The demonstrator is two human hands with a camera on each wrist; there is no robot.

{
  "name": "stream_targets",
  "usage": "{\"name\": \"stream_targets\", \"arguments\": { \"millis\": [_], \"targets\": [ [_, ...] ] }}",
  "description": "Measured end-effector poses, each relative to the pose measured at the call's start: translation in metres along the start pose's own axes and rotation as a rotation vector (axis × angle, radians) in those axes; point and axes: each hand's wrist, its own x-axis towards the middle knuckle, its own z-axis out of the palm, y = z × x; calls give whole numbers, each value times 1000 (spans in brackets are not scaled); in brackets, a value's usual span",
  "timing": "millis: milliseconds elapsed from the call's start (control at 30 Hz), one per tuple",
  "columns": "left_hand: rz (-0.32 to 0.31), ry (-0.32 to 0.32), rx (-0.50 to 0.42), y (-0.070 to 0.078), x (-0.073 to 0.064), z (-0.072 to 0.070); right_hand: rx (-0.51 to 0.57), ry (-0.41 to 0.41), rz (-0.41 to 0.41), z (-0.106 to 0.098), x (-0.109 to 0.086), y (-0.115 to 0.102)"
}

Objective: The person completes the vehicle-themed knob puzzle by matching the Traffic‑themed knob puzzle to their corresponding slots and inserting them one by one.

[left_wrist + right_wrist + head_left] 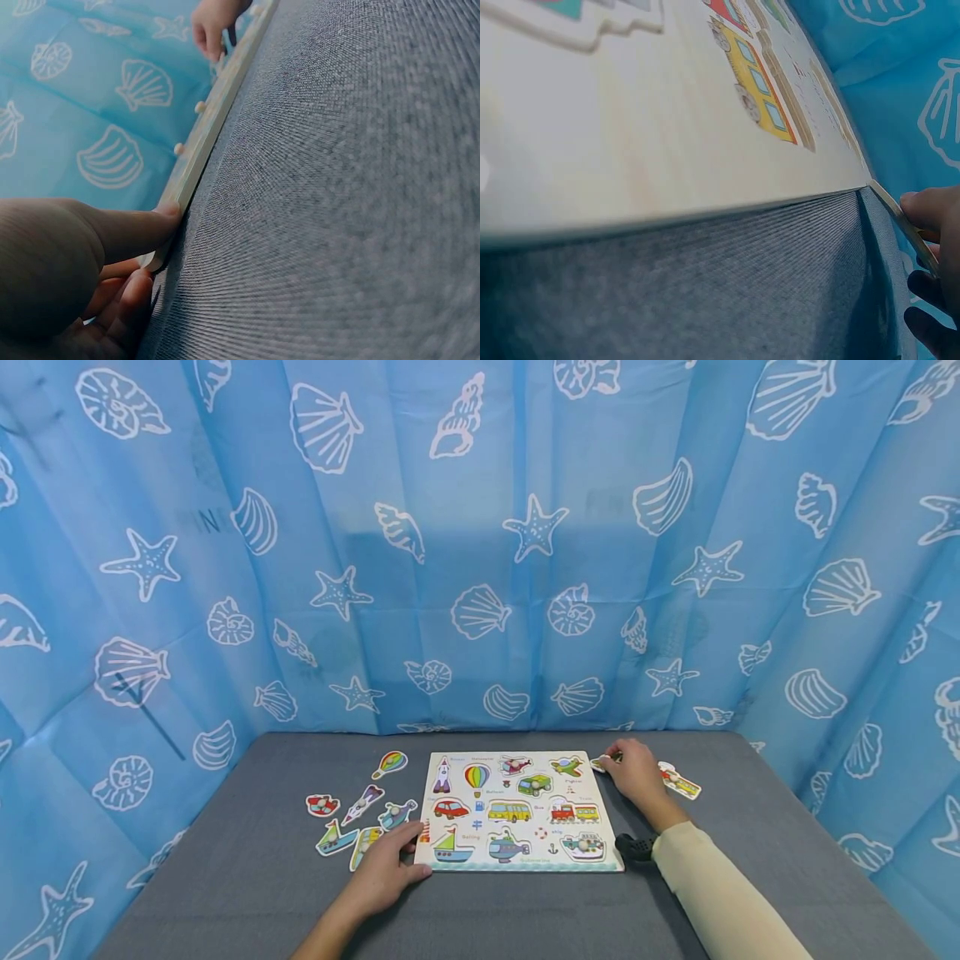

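A wooden knob puzzle board [480, 827] with printed vehicles lies flat on the grey cloth. My left hand [384, 870] grips its near left corner. In the left wrist view the thumb [142, 229] lies on the top edge, with the fingers below it. Just off the far right corner, my right hand [637, 777] pinches a thin puzzle piece [598, 764]; its picture is mostly hidden by the fingers. That piece [900, 217] stands tilted in the right wrist view. A ship piece [583, 847] with a knob sits in the board's near right.
Left of the board lie loose pieces: a balloon [390, 764], a rocket [363, 804], a red car [322, 805], a submarine [397, 814], a sailboat [336, 837] and a partly covered bus [365, 845]. A train piece [680, 781] lies at right. Behind hangs a blue curtain [480, 693].
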Motion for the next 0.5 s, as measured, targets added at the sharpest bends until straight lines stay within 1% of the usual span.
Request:
{"name": "stream_targets", "arguments": {
  "millis": [300,500],
  "targets": [
    [-2,0,1,0,0,0,7,5,-2,2,1,-2],
    [6,3,-8,-2,0,1,18,3,-33,3,-1,-7]
  ]
}}
